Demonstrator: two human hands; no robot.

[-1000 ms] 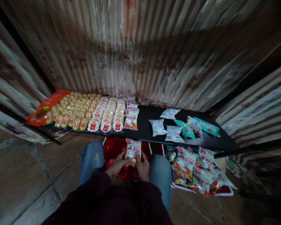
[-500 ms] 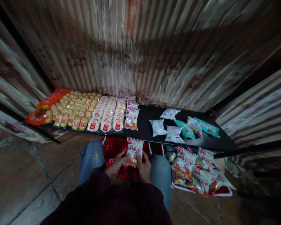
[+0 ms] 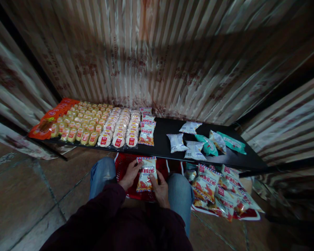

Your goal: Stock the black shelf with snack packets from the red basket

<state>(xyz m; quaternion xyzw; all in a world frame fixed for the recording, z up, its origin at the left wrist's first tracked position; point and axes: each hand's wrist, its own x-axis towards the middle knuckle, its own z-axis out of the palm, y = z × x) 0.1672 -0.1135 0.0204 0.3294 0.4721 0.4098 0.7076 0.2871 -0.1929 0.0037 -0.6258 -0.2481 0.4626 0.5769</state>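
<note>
Between my knees, just in front of the shelf's edge, I hold a snack bag with red lettering and a striped edge. My left hand grips its upper left side, and my right hand has its thumb on the lower right of the front. Beneath the bag is a red basket, partly hidden by my hands. On the black shelf beyond, a short column of matching snack bags lies beside rows of round white packaged cakes.
Many small yellow packages and orange packets fill the shelf's left. Silvery-white bags and teal packets lie loose at right. Below, a second basket is heaped with snack bags. Striped sheeting hangs behind.
The held bag has come slightly down and left, tilting a little. My left hand has shifted up along its side; my right hand stays at its right edge.
</note>
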